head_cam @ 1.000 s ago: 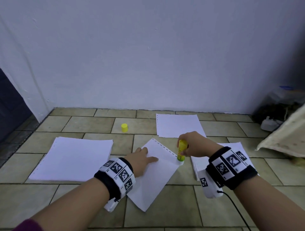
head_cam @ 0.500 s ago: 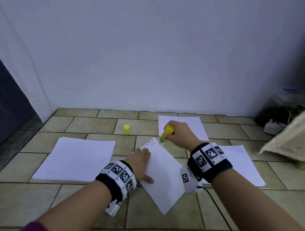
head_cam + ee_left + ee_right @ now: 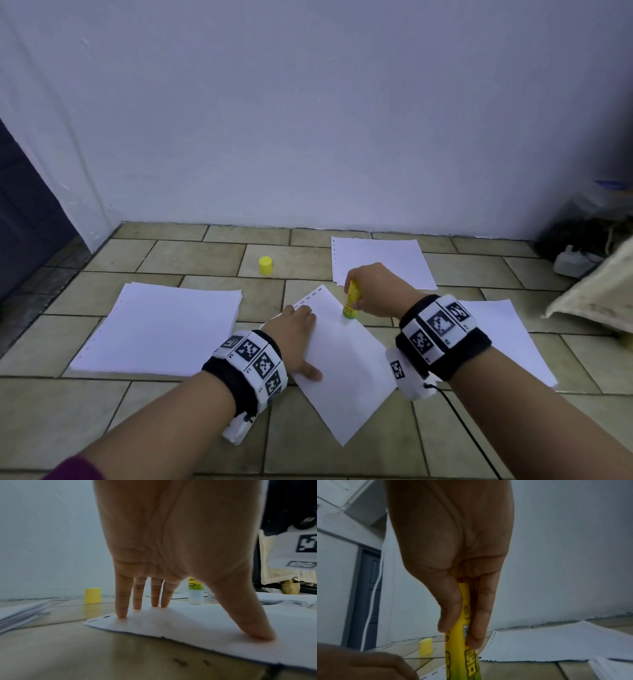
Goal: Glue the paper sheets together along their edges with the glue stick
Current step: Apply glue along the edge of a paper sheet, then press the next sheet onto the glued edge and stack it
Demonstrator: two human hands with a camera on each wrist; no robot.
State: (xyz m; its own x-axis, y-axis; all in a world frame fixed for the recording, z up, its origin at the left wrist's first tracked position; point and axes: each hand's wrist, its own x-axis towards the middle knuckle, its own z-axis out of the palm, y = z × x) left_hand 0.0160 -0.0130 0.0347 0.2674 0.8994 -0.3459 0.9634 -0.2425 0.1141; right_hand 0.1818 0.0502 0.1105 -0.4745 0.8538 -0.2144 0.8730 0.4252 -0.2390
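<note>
Glue stick [image 3: 352,301] back down sheet [image 3: 346,370] edge, right-hand-gripped; left hand [image 3: 295,337] flat; tiled floor [image 3: 191,253].

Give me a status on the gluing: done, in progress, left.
Done: the cap is off, standing on the floor tiles. In hand: the left hand presses the middle sheet flat while the right hand runs the glue stick along its right edge. Left: no second sheet is laid on it yet.

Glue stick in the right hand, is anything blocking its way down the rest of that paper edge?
Nothing visible does. The yellow glue stick stands tip-down on the white paper sheet, and the right edge toward the person lies bare. The left hand presses the opposite side.
</note>
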